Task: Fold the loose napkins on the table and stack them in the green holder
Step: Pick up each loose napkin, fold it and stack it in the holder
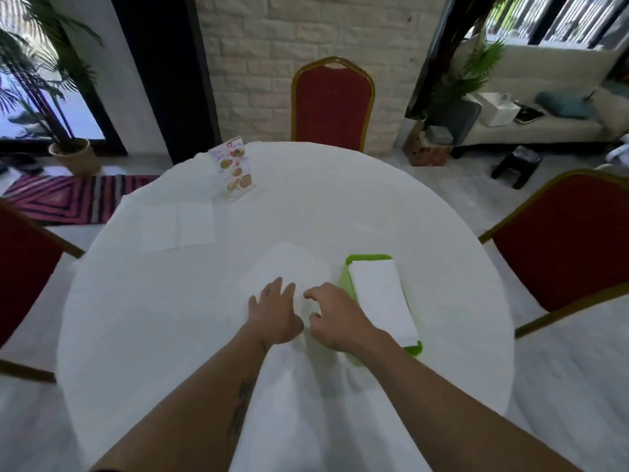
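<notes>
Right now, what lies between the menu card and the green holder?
In the head view, only bare white tablecloth lies between the menu card and the green holder; the napkin being folded sits just beside that stretch.

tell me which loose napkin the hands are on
The napkin just left of the green holder, under both hands; the other napkin lies far left, untouched.

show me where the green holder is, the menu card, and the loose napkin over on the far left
green holder [369, 258]: head view, on its far rim.
menu card [235, 172]: head view, middle of its printed face.
loose napkin [177, 226]: head view, centre of the flat sheet.
</notes>
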### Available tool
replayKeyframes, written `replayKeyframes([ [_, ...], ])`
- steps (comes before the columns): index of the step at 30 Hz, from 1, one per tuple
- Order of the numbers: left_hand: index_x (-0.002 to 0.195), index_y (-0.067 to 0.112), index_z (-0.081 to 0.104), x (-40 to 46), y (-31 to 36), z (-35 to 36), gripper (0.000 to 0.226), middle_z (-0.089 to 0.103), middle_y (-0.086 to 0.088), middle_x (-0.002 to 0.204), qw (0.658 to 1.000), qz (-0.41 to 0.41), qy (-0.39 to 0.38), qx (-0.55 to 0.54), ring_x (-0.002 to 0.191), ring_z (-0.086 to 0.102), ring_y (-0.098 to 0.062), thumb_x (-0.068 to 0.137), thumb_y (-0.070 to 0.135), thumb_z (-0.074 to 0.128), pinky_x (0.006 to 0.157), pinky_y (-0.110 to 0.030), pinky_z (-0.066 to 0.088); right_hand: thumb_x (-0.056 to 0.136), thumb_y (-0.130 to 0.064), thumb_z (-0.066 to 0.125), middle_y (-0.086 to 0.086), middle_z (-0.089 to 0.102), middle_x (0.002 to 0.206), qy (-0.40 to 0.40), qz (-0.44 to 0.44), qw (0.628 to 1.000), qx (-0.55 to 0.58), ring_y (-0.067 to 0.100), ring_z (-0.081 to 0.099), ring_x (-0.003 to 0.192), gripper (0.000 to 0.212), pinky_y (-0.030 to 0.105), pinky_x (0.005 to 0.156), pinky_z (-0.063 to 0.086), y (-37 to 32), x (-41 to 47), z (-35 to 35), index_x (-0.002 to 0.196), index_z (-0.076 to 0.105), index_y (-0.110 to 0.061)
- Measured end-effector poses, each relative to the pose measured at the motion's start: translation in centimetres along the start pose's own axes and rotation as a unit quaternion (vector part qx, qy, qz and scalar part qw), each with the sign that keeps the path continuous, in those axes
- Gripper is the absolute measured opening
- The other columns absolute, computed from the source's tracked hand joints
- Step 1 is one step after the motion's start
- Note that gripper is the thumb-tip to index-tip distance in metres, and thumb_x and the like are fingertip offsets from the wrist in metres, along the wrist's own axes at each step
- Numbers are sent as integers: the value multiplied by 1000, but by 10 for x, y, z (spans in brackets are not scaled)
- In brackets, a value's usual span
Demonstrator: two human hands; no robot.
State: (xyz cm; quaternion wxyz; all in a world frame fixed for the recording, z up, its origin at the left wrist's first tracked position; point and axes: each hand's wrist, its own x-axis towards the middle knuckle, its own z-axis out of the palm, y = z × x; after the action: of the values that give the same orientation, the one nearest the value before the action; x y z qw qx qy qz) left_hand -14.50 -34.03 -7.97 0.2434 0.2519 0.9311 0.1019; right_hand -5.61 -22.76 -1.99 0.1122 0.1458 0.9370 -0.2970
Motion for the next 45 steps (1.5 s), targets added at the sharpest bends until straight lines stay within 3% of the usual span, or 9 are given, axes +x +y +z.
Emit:
replayKeyframes([
  [5, 151, 27, -2, 4, -28, 16, 73, -16, -5, 160, 993, 18, -36, 115, 147, -14, -27, 92, 53, 32, 114, -62, 1, 87, -23, 51, 3, 44, 146, -34, 66, 997, -19, 23, 41, 136, 58, 41, 110, 38, 2, 8, 21, 144, 43, -19],
  [11, 151, 31, -6, -10, -56, 22, 75, -18, -4, 160, 985, 72, -24, 158, 147, -14, -25, 89, 62, 23, 112, -64, -3, 84, -19, 50, 4, 37, 148, -36, 119, 992, -13, 25, 41, 134, 66, 40, 107, 40, -2, 14, 37, 148, 34, -22],
  [28, 150, 38, 3, -67, -130, 11, 69, -12, 6, 161, 967, 186, -54, 168, 148, -12, -14, 90, 47, 36, 119, -53, -3, 79, -23, 52, 14, 33, 141, 7, 240, 970, 22, 35, 35, 130, 68, 43, 103, 39, -10, 38, 64, 143, 30, -13],
  [30, 150, 39, 2, -73, -135, 13, 70, -13, 8, 161, 967, 188, -58, 163, 147, -13, -13, 90, 45, 37, 119, -50, -3, 79, -23, 54, 12, 41, 134, 41, 253, 960, 110, 33, 43, 124, 64, 40, 99, 42, -14, 38, 72, 139, 33, -13],
  [35, 151, 37, 3, -80, -133, 14, 73, -14, 7, 161, 971, 179, -59, 146, 148, -13, -15, 88, 38, 42, 119, -48, -3, 79, -9, 66, 6, 62, 109, 61, 279, 875, 391, 26, 62, 98, 48, 40, 85, 56, -31, 38, 84, 125, 54, -12],
  [38, 150, 34, 13, -82, -134, 13, 69, -3, 7, 162, 978, 180, -31, 104, 148, -5, -16, 88, 30, 41, 120, -43, 0, 76, -5, 61, 7, 70, 95, 78, 237, 904, 348, 25, 66, 84, 22, 35, 73, 56, -40, 33, 83, 97, 66, -11],
  [41, 145, 28, 33, -85, -144, 16, 62, 24, 4, 158, 988, 147, 51, 22, 145, 17, -16, 84, 18, 42, 120, -35, 15, 72, -6, 51, 1, 66, 88, 106, 143, 958, 224, 25, 62, 84, 22, 30, 65, 48, -49, 24, 81, 89, 62, -16],
  [43, 139, 22, 42, -88, -154, 19, 58, 34, 2, 152, 990, 106, 93, -14, 142, 26, -17, 82, 12, 43, 117, -33, 23, 76, -9, 50, 4, 58, 108, 75, 83, 988, 107, 26, 56, 102, 38, 34, 81, 48, -53, 19, 83, 110, 62, -20],
  [45, 135, 18, 46, -91, -162, 20, 56, 38, 2, 147, 989, 77, 123, -32, 137, 33, -19, 80, 8, 44, 112, -32, 31, 81, -21, 56, 5, 44, 130, -36, 73, 996, 36, 25, 41, 124, 54, 38, 100, 42, -56, 16, 89, 135, 51, -27],
])
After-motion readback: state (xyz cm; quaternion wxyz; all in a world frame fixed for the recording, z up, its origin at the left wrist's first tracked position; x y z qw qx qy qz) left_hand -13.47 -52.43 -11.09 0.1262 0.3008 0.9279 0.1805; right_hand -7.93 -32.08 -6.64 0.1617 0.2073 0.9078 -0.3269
